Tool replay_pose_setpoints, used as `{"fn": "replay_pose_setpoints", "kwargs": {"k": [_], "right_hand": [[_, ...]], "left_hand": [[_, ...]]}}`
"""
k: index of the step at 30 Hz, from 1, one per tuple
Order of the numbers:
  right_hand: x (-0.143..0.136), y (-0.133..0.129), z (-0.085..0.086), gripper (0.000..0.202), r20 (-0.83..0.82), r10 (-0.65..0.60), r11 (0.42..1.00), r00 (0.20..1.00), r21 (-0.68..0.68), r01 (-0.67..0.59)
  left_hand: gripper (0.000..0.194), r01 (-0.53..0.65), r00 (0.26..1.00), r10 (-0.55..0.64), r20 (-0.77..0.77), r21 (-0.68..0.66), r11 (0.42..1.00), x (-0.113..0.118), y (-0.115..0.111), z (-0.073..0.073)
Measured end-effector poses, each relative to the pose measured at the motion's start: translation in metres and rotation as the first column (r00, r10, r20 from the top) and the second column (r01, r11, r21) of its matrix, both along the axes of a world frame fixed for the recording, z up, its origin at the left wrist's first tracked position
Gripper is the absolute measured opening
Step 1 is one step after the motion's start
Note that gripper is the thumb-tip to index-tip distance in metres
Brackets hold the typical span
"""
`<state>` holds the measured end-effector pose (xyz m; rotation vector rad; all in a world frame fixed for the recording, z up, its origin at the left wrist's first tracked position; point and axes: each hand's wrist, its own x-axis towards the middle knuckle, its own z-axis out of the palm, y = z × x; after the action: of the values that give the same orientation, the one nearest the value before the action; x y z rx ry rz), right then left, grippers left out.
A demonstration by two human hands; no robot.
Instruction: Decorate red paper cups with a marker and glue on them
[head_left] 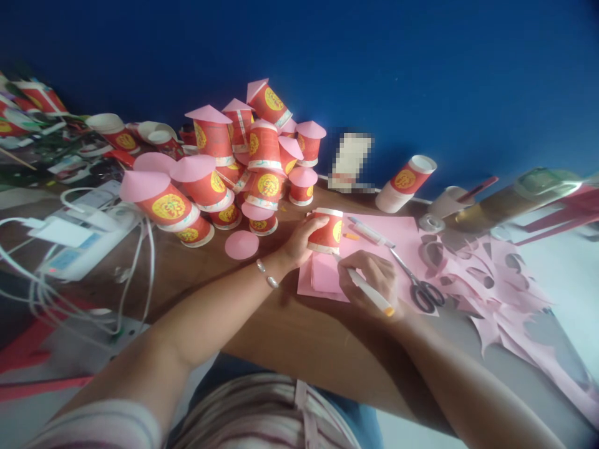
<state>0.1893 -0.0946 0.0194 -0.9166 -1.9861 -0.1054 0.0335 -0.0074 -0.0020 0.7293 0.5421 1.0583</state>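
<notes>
My left hand (301, 241) is closed around a red paper cup (326, 231) with a yellow emblem, steadying it on a small stack of pink paper (326, 274). In my right hand (372, 280) is a white marker (369, 291) with an orange end, its tip close to the cup's lower edge; whether it touches I cannot tell. Beneath lies a larger pink sheet (402, 229). On it, to the right of the cup, are an orange cap (350, 236), another marker (367, 231) and black-handled scissors (423, 293).
Red cups with pink cone tops (264, 146) are piled at the back left. A flat pink cone (242, 245) lies before them. Pink paper scraps (491, 274) cover the right side. A power strip (79, 243) with white cables sits left. Stacked cups (405, 184) lean against the blue wall.
</notes>
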Motion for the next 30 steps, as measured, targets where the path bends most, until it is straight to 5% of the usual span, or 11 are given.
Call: {"fn": "replay_pose_setpoints", "kwargs": {"k": [30], "right_hand": [[-0.0028,0.0038,0.0021,0.013,0.021,0.007,1.0,1.0,0.007,-0.007]], "left_hand": [[0.031,0.0,0.998,0.004,-0.058,0.064,0.998,-0.0009,-0.0032,0.0016]]}}
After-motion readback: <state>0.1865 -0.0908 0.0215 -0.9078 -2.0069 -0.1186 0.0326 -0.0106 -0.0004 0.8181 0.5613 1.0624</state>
